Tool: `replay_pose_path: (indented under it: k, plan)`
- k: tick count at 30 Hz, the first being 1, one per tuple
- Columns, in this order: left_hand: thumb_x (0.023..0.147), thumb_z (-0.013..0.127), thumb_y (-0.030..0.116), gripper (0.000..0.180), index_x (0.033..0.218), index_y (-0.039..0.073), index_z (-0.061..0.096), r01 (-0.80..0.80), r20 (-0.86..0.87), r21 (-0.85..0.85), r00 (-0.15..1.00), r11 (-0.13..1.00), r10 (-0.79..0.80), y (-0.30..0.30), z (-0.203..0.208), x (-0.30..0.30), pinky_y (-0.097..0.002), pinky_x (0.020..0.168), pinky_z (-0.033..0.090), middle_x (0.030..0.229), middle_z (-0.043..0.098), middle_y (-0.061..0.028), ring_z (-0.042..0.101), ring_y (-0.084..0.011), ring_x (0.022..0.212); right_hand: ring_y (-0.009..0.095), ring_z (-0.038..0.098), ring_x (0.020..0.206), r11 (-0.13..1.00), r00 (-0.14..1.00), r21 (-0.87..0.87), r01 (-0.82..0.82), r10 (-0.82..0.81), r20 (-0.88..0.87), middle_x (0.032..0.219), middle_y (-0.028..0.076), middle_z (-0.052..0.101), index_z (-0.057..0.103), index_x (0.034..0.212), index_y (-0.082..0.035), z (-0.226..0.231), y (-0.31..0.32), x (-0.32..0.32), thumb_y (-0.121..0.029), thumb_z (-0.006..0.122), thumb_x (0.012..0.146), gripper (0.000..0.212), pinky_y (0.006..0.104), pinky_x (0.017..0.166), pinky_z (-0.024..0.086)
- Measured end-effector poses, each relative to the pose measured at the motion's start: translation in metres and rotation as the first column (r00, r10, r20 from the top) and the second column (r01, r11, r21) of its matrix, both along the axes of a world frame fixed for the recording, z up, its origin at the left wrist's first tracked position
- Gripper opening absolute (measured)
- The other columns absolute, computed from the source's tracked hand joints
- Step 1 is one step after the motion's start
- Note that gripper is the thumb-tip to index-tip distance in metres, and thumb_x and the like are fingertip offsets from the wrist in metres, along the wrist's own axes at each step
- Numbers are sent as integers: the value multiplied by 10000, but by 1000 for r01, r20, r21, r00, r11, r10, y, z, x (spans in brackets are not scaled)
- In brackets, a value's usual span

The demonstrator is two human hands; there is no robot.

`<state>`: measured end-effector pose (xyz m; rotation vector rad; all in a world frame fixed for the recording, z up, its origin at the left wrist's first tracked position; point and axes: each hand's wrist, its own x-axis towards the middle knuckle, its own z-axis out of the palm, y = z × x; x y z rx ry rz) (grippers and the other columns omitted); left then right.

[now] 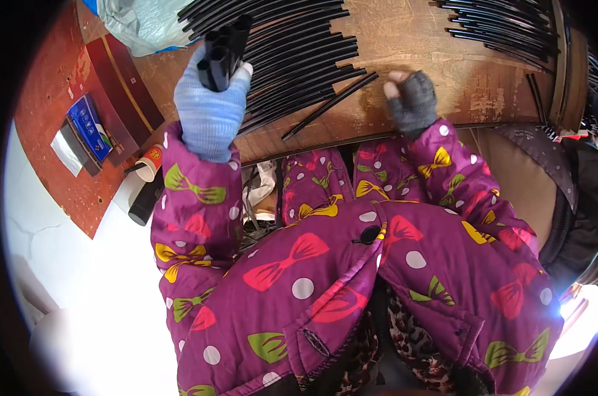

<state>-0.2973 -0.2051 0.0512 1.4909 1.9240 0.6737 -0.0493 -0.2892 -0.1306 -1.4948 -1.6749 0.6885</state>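
My left hand (212, 115), in a light blue knitted glove, is wrapped round a bundle of short black tubes (223, 56). Their open ends show above the fist, which is over the table's left part. In a dark grey glove with bare fingertips, my right hand (409, 102) is curled at the table's near edge, and nothing shows between its fingers. A single black rod (330, 105) lies aslant just left of it, apart from the fingertips. Rows of long thin black rods (299, 56) lie side by side beyond the left hand.
More black rods (500, 26) lie at the far right of the wooden table (404, 39). A clear plastic bag (144, 26) is at the back left. A dark red box (117, 92), a blue packet (89, 127) and a paper cup (148, 165) stand on the left.
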Motion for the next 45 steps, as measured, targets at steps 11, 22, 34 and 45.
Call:
replay_pose_path:
  k: [11,22,34,45]
  plan:
    - [770,594,3,184,942,21,531,-479,761,-545,62,688,646,-50,-53,5,-431,792,501,868,568,-139,579,-239,800,339,536,883,728,752,-390,-564,648,123,1017,181,534,289,1321,-54,94,35,-89,-281,640,694,754,437,787,417]
    - [803,595,81,161,927,-19,619,-52,379,-448,893,893,243,-38,-39,15,-275,594,485,769,616,-46,588,-125,678,326,440,1024,812,707,-38,-583,530,469,1071,148,504,474,1192,-126,48,74,-73,-365,607,710,554,495,835,342]
    - [793,574,267,264,1041,178,580,545,-744,-65,532,836,-405,65,-108,-6,-391,846,406,1040,538,-76,488,-275,972,316,431,1048,924,881,-12,-383,369,296,1045,145,502,502,1120,-87,67,74,-42,-441,613,722,545,502,862,304]
    - [728,639,254,266,979,169,617,732,-705,-75,441,677,-555,46,-114,-13,-375,819,414,966,538,-24,499,-233,935,295,492,821,973,924,170,-156,83,373,919,101,531,557,1001,-111,-17,78,13,-227,587,747,281,435,736,365]
